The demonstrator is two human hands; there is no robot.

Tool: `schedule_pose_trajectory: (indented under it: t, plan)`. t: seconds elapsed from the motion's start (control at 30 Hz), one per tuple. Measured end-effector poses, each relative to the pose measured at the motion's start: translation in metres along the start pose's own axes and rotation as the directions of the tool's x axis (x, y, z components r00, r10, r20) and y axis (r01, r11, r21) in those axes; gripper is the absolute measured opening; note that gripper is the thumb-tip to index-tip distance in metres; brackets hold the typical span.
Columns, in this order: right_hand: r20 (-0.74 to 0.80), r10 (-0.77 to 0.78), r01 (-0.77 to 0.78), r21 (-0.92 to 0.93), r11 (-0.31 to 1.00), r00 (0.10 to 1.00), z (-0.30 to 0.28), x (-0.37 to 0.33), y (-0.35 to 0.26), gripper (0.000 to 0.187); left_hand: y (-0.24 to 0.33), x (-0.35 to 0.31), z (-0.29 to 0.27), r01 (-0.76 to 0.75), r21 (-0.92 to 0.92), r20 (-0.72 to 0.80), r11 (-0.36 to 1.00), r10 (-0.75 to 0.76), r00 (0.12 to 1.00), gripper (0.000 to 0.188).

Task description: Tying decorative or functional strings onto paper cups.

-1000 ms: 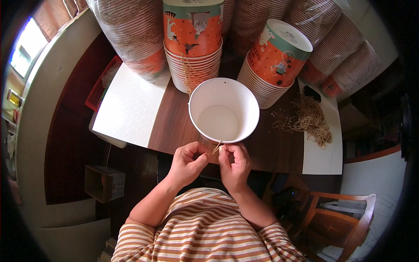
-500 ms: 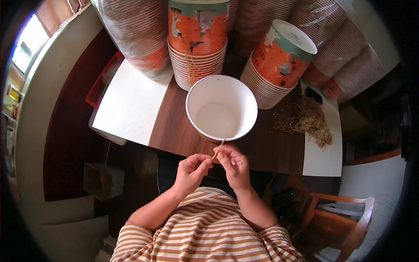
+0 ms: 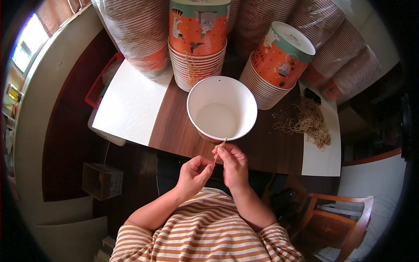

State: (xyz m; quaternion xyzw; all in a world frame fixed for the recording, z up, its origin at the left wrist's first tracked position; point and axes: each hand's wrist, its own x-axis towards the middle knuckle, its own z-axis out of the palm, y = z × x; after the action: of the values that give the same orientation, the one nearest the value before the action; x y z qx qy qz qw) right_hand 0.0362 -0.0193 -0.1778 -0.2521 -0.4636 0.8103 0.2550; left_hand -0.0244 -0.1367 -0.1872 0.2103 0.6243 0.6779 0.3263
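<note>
Both hands, left hand [image 3: 193,174] and right hand [image 3: 233,162], pinch a thin string [image 3: 219,150] just below the white paper bucket [image 3: 221,109]; a hard tug could tip it toward them.

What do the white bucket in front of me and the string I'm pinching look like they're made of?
Bucket: probably coated paperboard, with a smooth, matte white inside, a thin rolled rim and a punched hole near the top. String, pinched by the right hand with the left hand beside it: seemingly tan paper or natural-fibre twine, thin, dull and stiff, like the loose pile on the table.
</note>
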Motion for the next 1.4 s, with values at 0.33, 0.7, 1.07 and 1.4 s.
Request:
schedule_pose_trajectory:
  t: [0.33,0.7,1.07,1.4]
  plan:
    - [-0.07,-0.069,0.061,-0.11,0.992,0.995,0.012,0.013,-0.02,0.013,0.002,-0.003,-0.001,0.055,0.075,0.031,0.996,-0.057,0.998,0.008]
    - [-0.062,-0.102,0.088,-0.201,0.976,0.993,0.011,0.019,-0.027,0.019,0.007,-0.004,0.001,0.053,0.093,0.057,0.994,-0.059,0.997,0.01]
    - [-0.131,-0.177,0.158,-0.141,0.977,0.976,-0.003,0.032,-0.027,0.014,-0.007,-0.008,-0.006,0.214,-0.037,0.176,0.976,-0.205,0.963,0.019]
    - [0.307,-0.807,0.602,-0.795,0.073,0.504,-0.029,0.0,-0.048,0.025,-0.008,-0.036,-0.062,0.428,0.149,0.279,0.891,-0.453,0.846,0.037]
